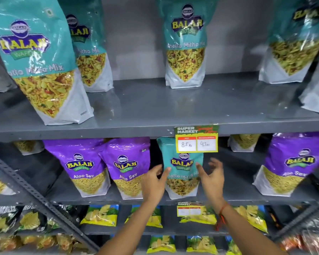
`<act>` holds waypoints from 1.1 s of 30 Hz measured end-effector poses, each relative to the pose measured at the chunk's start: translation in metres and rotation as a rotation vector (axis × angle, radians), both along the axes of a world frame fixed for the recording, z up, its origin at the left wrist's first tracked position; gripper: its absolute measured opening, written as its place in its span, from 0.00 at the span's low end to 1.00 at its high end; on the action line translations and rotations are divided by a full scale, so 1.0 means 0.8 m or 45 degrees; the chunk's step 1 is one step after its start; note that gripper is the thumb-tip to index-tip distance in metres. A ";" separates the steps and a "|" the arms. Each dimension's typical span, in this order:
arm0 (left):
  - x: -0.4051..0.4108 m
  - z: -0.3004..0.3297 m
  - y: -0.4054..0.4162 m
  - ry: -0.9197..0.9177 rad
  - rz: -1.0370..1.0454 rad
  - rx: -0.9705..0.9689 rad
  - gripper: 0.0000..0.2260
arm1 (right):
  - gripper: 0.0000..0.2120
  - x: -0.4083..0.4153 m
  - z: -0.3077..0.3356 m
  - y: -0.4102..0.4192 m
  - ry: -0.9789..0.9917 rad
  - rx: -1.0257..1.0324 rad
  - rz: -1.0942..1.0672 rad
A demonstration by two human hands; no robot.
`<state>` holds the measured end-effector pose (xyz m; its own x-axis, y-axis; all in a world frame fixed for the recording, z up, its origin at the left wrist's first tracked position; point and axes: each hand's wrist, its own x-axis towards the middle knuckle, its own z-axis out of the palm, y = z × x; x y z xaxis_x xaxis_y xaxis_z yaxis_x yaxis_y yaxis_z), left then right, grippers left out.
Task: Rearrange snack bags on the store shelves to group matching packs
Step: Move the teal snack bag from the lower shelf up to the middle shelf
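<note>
A teal snack bag [181,172] stands on the middle shelf [228,196], under a yellow price tag [197,140]. It does not match its neighbours. Just to its left stand two purple bags [126,167], and another purple bag [289,164] stands far to the right. The bags that look like it, the teal bags [185,43], are up on the top shelf [155,107].

The teal snack bag looks light and puffy. It is soft plastic, shiny and probably a bit slippery. The snacks inside can break, so I think a hard squeeze would crush them. The best place to hold it is by its two sides, about halfway up, with one hand on each side.

The left hand [154,183] is at the left edge of the bag. Its fingers are open and bent, and the fingertips seem to touch the front of the bag. The right hand [211,178] is at the right edge. Its fingers are spread wide, and it looks blurry. I cannot tell if it touches the bag. Neither hand has closed on the bag, so the bag sits between them, upright on the shelf.

Lifting it up to the top shelf will need care, since the price tag hangs right over its top.
</note>
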<state>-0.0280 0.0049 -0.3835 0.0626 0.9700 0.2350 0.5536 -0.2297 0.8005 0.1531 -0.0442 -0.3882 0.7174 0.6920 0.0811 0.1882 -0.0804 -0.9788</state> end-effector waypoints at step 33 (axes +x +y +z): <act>-0.044 0.358 -0.051 -0.553 -0.150 0.898 0.10 | 0.16 -0.018 0.356 -0.064 -0.475 0.976 0.180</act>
